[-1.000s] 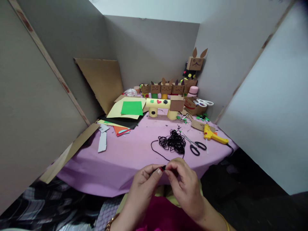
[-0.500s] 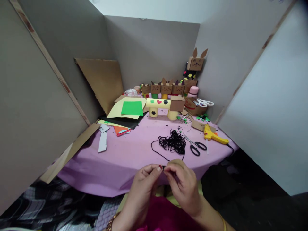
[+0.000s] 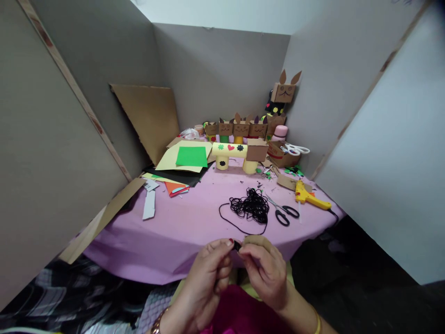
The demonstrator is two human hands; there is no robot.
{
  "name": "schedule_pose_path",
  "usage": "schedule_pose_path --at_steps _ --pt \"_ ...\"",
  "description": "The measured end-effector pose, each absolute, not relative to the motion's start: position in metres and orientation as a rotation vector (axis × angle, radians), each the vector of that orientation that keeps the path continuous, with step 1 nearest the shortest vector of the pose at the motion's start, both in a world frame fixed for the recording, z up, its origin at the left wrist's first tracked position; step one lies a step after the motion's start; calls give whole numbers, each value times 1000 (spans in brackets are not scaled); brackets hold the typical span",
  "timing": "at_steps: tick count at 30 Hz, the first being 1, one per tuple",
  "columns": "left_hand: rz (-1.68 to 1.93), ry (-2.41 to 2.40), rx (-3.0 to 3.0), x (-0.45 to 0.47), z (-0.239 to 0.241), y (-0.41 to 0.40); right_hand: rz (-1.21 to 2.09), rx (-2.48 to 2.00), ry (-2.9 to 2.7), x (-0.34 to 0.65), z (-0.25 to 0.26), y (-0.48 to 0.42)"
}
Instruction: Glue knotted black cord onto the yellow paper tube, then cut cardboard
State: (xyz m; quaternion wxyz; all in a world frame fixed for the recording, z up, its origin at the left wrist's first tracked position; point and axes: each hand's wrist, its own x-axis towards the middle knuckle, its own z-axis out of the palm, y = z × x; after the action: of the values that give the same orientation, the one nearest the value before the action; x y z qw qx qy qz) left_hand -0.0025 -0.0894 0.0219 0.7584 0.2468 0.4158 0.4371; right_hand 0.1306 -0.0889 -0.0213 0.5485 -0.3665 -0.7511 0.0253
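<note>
My left hand (image 3: 208,271) and my right hand (image 3: 266,271) meet at the near edge of the table, fingertips pinched together on a short end of black string (image 3: 237,244). A brown cardboard piece (image 3: 255,240) shows just above my right fingers; whether the hand holds it I cannot tell. A tangled heap of black string (image 3: 251,206) lies on the purple tablecloth (image 3: 181,227) just beyond my hands, with one loop trailing towards them.
Black-handled scissors (image 3: 283,213) and a yellow glue gun (image 3: 308,195) lie right of the heap. A yellow tube figure (image 3: 239,155), small cardboard animal figures (image 3: 239,128), coloured paper sheets (image 3: 189,160) and a box with white scissors (image 3: 288,152) sit further back. Grey panels wall in the table.
Both hands have dropped slightly towards me, still pinched together on the string end. The heap on the table has not moved.
</note>
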Motion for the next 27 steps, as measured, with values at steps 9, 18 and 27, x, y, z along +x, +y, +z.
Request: schedule_pose_path --at_steps 9,18,27 --pt "993 924 550 -2 20 -88 23 -856 -1731 130 -17 -91" --pt "1015 932 633 -1 15 -88 59 -835 -1781 130 -15 -90" --pt "998 895 610 -2 15 -88 128 -758 -1779 132 -20 -91"
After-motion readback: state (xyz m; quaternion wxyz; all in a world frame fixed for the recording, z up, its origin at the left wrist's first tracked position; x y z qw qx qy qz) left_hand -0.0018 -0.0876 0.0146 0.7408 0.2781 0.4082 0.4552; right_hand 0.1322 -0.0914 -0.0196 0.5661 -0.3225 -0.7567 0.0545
